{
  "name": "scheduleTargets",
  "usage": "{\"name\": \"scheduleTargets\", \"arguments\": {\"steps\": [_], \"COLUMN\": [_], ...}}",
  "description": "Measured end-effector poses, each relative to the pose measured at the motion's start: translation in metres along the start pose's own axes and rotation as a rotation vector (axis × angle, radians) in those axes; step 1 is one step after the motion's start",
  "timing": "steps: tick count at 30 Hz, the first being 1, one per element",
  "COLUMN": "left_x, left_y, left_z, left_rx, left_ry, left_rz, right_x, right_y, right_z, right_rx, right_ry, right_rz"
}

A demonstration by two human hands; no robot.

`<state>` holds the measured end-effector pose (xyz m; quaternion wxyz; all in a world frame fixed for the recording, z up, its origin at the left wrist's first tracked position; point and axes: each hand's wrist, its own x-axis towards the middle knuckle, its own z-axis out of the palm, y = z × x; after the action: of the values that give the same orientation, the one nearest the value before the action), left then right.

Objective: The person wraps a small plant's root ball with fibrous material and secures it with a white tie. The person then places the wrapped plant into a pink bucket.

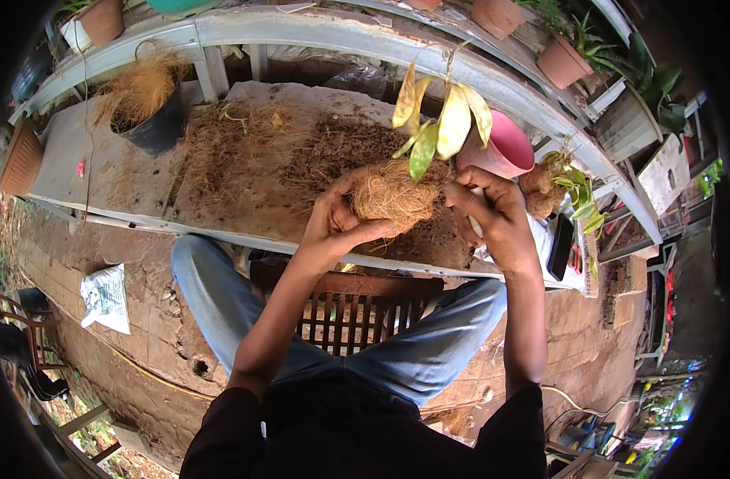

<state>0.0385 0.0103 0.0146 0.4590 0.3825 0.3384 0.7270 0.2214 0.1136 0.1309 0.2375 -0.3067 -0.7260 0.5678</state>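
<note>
My left hand [341, 218] cups a ball of brown coir fibre [395, 200] from its left side, thumb along the front. From the top of the ball rises a plant with yellowed, speckled leaves [455, 123]. Close to the ball's right side, my right hand [491, 209] has its thumb and forefinger pinched together. A small white object [477, 217] is held within those fingers, mostly covered; what it is I cannot tell. Beneath both hands, dark soil and loose fibre [341, 143] lie scattered over the worktable [239, 215].
A black pot of coir fibre [155, 129] stands at the left. Behind my right hand lies a pink pot [512, 146], beside another fibre ball with leaves [545, 185]. A black phone [560, 247] rests at the table's right end. A metal rail [341, 30] runs along the back.
</note>
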Motion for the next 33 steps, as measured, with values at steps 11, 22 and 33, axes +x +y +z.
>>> {"name": "scheduleTargets", "arguments": {"steps": [11,22,33], "left_x": [0.003,0.004,-0.007], "left_y": [-0.006,0.0,0.005], "left_z": [0.01,-0.008,-0.005], "left_rx": [0.227,0.764,0.51], "left_ry": [0.103,0.065,-0.409], "left_rz": [0.082,0.208,-0.152], "right_x": [0.0,-0.014,0.015], "right_y": [0.001,-0.018,-0.081], "right_z": [0.01,0.018,0.048], "right_rx": [-0.734,-0.926,-1.037], "right_ry": [0.082,-0.02,-0.851], "right_rz": [-0.426,-0.481,-0.213]}}
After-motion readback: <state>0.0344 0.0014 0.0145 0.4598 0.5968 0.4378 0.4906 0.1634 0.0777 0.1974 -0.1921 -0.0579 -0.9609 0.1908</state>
